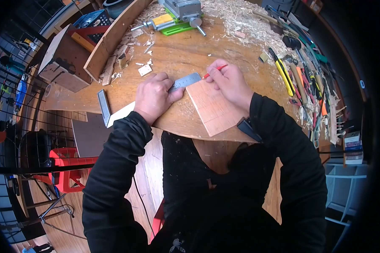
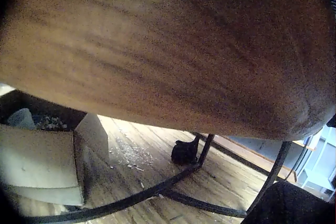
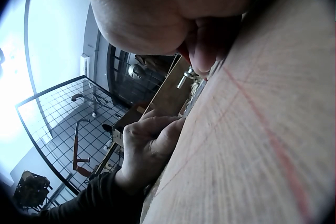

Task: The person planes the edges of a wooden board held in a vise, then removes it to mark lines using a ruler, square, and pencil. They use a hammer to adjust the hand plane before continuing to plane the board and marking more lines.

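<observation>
A metal ruler (image 1: 185,82) lies across the far left corner of a flat wooden board (image 1: 213,107). The left hand (image 1: 155,93) grips the ruler's left part, thumb toward the board. In the right hand (image 1: 230,82) a red pencil (image 1: 215,71) is pinched, its tip at the ruler's right end by the board's far edge. Red lines cross the board (image 3: 236,145) in the right wrist view, where the right hand (image 3: 168,14) looms above and the left hand (image 3: 149,148) shows beyond. The left wrist view shows neither hand.
A try square (image 1: 103,107) lies at the left edge of the workbench (image 1: 177,50). A vise (image 1: 183,14) stands at the back among wood shavings. Knives and other tools line the right side. A dark clamp-like object (image 1: 249,129) sits by the board's near right corner.
</observation>
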The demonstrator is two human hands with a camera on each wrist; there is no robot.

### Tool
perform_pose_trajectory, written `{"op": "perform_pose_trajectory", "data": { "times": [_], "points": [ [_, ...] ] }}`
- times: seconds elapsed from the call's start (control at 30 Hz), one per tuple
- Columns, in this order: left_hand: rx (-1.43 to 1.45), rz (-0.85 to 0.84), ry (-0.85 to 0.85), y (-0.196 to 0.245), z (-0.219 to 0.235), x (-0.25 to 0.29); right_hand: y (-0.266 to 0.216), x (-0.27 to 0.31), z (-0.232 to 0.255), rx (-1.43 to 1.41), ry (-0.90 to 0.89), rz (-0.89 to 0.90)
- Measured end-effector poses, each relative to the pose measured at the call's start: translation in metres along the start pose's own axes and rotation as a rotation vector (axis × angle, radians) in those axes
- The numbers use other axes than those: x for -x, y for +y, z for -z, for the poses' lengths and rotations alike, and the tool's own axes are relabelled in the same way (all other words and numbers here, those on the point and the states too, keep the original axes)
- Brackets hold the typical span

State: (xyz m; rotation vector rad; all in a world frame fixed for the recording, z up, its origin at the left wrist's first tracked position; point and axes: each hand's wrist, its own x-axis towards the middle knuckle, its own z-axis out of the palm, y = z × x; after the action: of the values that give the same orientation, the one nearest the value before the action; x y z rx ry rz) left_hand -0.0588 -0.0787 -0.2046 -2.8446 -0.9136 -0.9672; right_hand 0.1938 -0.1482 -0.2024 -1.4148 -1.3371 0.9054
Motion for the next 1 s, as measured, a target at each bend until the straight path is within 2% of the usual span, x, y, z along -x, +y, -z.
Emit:
{"op": "perform_pose_trajectory", "data": {
  "times": [0.27, 0.37, 0.43, 0.87, 1.0],
  "points": [
    [-0.009, 0.0, -0.004, -0.0001, -0.0001, 0.0001, 0.0001, -0.0006, 0.0001, 0.011, -0.008, 0.002],
    [-0.012, -0.007, 0.001, 0.0, -0.0002, 0.0, 0.0013, -0.0009, 0.0001, -0.012, -0.02, 0.062],
    [-0.013, -0.005, 0.0, 0.0, -0.0002, 0.0002, 0.0007, -0.0002, 0.0, -0.059, 0.008, -0.008],
    [0.0, 0.006, -0.001, 0.0004, -0.0005, 0.0004, 0.0007, -0.0011, 0.0016, 0.0, -0.019, 0.036],
    [-0.008, -0.013, 0.011, 0.0001, -0.0003, 0.0001, -0.0015, -0.0008, 0.0057, -0.091, -0.015, -0.004]
  ]
}}
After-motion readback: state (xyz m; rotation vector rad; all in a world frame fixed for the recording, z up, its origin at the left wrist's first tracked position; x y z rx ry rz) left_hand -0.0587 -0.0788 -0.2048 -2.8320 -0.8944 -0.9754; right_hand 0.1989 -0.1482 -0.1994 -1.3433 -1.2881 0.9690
